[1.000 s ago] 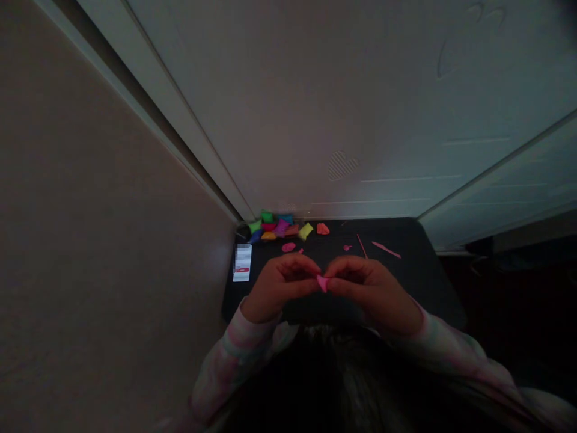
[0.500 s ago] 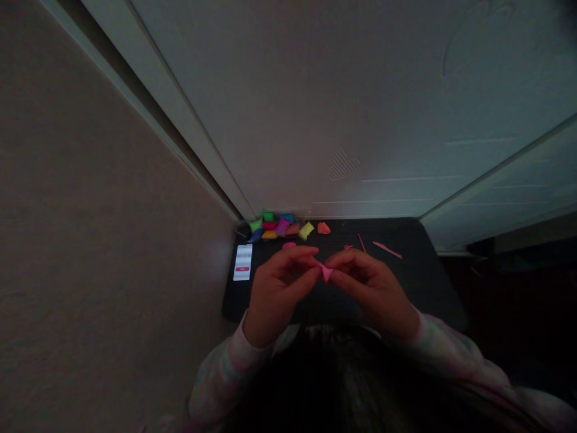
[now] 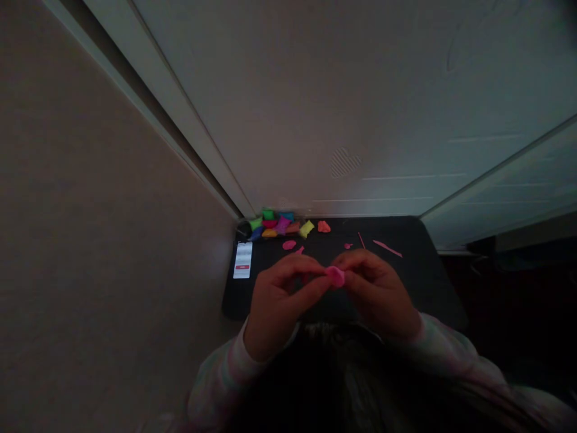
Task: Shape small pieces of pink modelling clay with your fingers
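Note:
Between my two hands, above the dark table (image 3: pixel 419 282), is a small piece of pink modelling clay (image 3: pixel 335 276). My left hand (image 3: pixel 283 297) pinches its left side with thumb and forefinger. From the right, the fingertips of my right hand (image 3: pixel 381 291) press on it as well. The piece looks rounded, with a slight hollow or fold facing up. Beyond my left fingers lie a flat pink clay disc (image 3: pixel 289 245) and a smaller pink scrap (image 3: pixel 300 249). Past my right fingers a tiny pink clay bit (image 3: pixel 348 246) rests on the table.
Colourful clay packets (image 3: pixel 282 225) are heaped at the back left, with a yellow packet (image 3: pixel 306 229) and an orange clay lump (image 3: pixel 323 227) beside them. A lit phone (image 3: pixel 243 260) lies at the left edge. A thin pink stick (image 3: pixel 362 240) and a pink knife-shaped tool (image 3: pixel 387 248) lie right.
The pink clay has turned between my fingers, from a narrow pointed look to a broader, rounder one. Both hands have shifted slightly right, and my left fingers have closed in on it.

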Available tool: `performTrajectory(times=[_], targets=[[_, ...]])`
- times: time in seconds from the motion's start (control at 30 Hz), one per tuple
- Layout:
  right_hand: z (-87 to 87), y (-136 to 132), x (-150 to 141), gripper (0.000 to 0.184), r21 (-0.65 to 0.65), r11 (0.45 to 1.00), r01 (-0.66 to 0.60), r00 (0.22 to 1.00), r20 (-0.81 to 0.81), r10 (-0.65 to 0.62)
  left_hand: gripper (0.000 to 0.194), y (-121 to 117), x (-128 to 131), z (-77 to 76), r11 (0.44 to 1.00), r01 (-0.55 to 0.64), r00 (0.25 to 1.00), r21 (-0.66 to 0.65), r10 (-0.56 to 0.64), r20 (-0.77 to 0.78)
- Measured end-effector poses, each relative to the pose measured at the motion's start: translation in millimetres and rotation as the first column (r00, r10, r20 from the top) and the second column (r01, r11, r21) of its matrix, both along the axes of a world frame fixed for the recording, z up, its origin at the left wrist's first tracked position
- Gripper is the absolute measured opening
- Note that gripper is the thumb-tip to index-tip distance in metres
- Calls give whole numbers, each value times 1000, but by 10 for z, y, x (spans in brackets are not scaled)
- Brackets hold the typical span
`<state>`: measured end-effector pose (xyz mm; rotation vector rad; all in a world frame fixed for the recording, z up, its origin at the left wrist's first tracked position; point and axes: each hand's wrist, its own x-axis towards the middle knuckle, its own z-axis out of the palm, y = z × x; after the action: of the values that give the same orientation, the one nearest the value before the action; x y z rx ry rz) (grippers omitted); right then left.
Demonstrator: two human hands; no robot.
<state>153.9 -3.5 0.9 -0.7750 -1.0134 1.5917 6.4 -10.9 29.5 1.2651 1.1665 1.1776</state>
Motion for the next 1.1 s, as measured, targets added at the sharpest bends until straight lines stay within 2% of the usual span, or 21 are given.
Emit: performTrajectory(times=[0.13,0.33,0.47,0.6,0.83,1.1], targets=[[8,-11,33,7,119,992,32,988,148,-49,4,-13,11,75,995,-34,988,89,47,-149],[61,6,49,5,228,974,10,943,321,-85,8,8,-39,134,976,45,945,215,29,-326],[81,39,72,7,240,969,-49,939,342,-37,6,32,-93,148,971,115,932,210,-33,-362],[94,53,88,8,249,966,-71,933,358,-24,7,47,-106,160,972,137,927,193,-57,-371],[63,40,75,5,197,980,-32,939,343,-39,9,66,-76,146,970,133,931,206,-51,-362],[-76,45,29,5,-9,998,-64,991,113,65,3,51,-43,107,990,82,957,111,-47,-287]])
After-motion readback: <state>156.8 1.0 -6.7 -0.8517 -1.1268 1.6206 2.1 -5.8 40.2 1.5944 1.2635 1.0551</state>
